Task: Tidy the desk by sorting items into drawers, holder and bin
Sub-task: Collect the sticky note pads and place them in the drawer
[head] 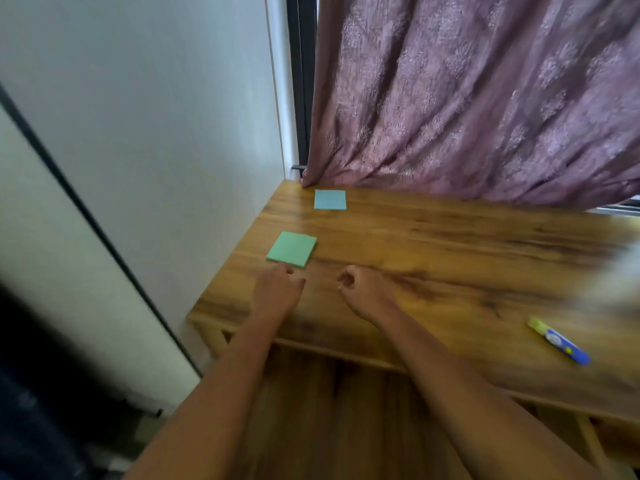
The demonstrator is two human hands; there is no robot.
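A: Big stuff first?

B: Curtain (485, 98) hangs along the back and its hem drags on the desk (450, 244). The desk is wood-grain and butts against the wall on the left. No drawer, holder or bin is clearly in view.

A: Hands?

B: Both are over the front left of the desk. The left hand (277, 292) has its fingers curled in and grips nothing, w/ knuckles just short of the green note pad (292, 249). Can't tell if it's touching. The right hand (363, 291) is just beside it, thumb and forefinger curled into a loose ring, also empty.

A: Other items?

B: A blue note pad (330, 199) sits near the back corner, right by the curtain hem. A glue stick (557, 341) is well apart, front right, lying at an angle close to the front edge.

A: Risks?

B: Prob. three. The green pad lies flat, so curled fingers may shove it toward the wall gap instead of lifting it. Reaching for the blue pad could snag the curtain. The glue stick is round, so a bump might roll it off the front. There's also a blur at far right, so something there could get missed.
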